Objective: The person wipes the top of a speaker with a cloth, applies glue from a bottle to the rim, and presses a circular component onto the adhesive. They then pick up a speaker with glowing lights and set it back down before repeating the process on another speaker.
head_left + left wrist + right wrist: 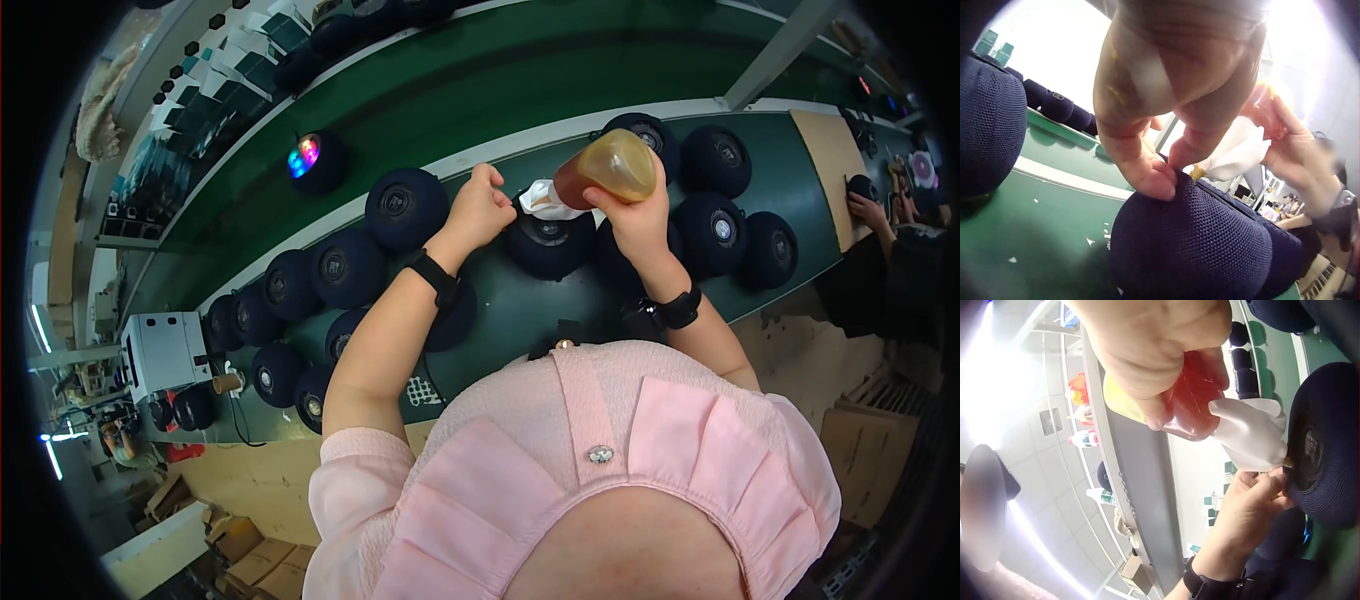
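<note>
A round navy mesh-covered speaker (548,248) lies on the green bench with its badge side up. My left hand (478,212) pinches the mesh at its rim, thumb and fingertip together in the left wrist view (1169,181). My right hand (640,218) grips a tilted squeeze bottle (612,168) of amber-red liquid. White wrapping (1250,431) surrounds the bottle's nozzle. Its yellowish tip (1197,173) points down at the rim, right beside my left fingertips. In the right wrist view, the speaker's dark recessed end (1310,456) faces the nozzle.
Several more navy speakers (348,268) line the bench on both sides. One speaker with coloured lights (305,157) sits behind the white ledge. A white machine (165,350) stands at the far left. Another person's hand (870,212) is at the right, past a tan board (828,165).
</note>
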